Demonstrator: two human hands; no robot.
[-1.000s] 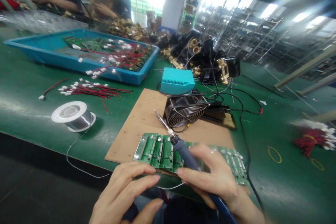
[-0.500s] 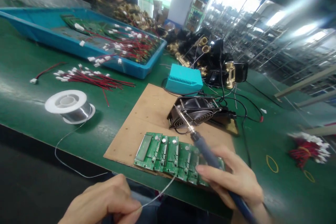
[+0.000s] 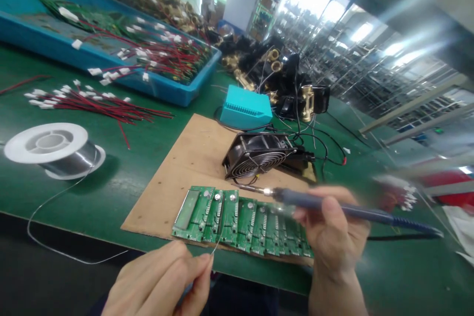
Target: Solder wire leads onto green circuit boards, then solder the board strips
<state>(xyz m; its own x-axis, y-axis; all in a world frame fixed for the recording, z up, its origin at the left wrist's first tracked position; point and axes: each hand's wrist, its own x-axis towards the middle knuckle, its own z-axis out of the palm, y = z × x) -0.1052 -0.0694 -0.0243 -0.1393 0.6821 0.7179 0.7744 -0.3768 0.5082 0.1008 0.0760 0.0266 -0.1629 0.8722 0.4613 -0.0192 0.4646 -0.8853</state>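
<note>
Between thumb and forefinger, my left hand [image 3: 166, 276] pinches the solder wire [image 3: 217, 243], whose free end rises in front of the circuit boards. My right hand [image 3: 335, 222] grips a soldering iron [image 3: 307, 200] by its blue handle, tip pointing left above the boards. Several green circuit boards [image 3: 192, 212] lie overlapped in a row on a brown board [image 3: 159, 192]; the leftmost shows a display. The wire runs from a white solder spool [image 3: 55, 145] at the left. Behind the iron's tip stands a black fan [image 3: 257, 155] with a wire guard.
A blue tray [image 3: 166, 90] holds boards with red wires and white connectors. Loose wire leads [image 3: 99, 106] lie before it. A teal box [image 3: 247, 107] stands behind the fan, with brass fittings [image 3: 307, 101] and cables beyond. More bundled leads [image 3: 400, 197] lie at the right, blurred.
My right hand has turned the iron from a steep slant to nearly level, its tip lower and nearer the boards. My left hand has moved right and up with the solder wire. The view has shifted.
</note>
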